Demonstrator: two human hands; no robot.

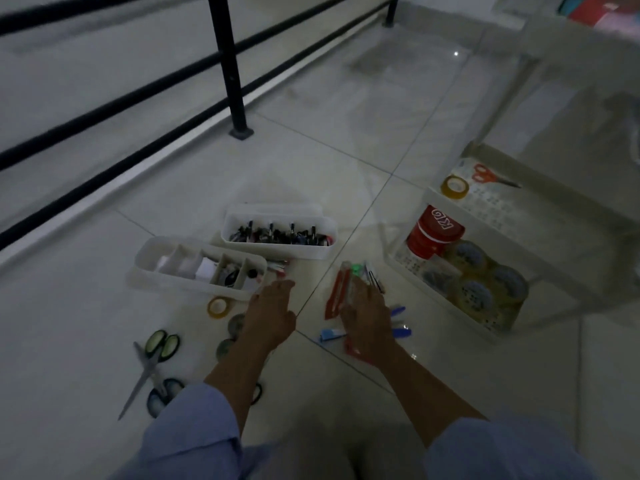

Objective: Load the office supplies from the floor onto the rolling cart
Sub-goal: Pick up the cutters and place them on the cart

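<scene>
left hand (270, 317): fingers straight and relaxed, holding nothing; the tips are just beside the near corner of the divided tray.
right hand (367, 323): laid palm down on a small heap of supplies; i cannot tell whether the fingers grip anything.
heap under the right hand: one red packet (333, 297), at least two blue pens (400, 332), and a few more bits too blurred to name.
trays on the floor: two, both white. the divided tray (197, 268) holds small bits in its compartments. the long tray (277, 233), full of dark clips or pens, sits just behind it.
scissors on the floor: two in plain sight, the green-handled scissors (162, 344) and the dark-handled scissors (166, 393), with blades crossing (a further dark loop peeps out behind the left forearm).
tape on the floor: one yellow tape roll (219, 307), near the divided tray. two small round things (236, 323) lie partly hidden by the left hand.
rolling cart (443, 297): white, to the right of the heap, its upper part blurred.
on the cart's bottom shelf: one shelf tape roll (454, 187), one orange scissors (485, 176), one red tub (434, 233) and one wrapped pack of tape rolls (481, 285).
in the way: both trays stand between the hands and the black railing (228, 64) at the back left.
floor (346, 133): pale glossy tiles.
sleeves (194, 427): two, blue.
</scene>
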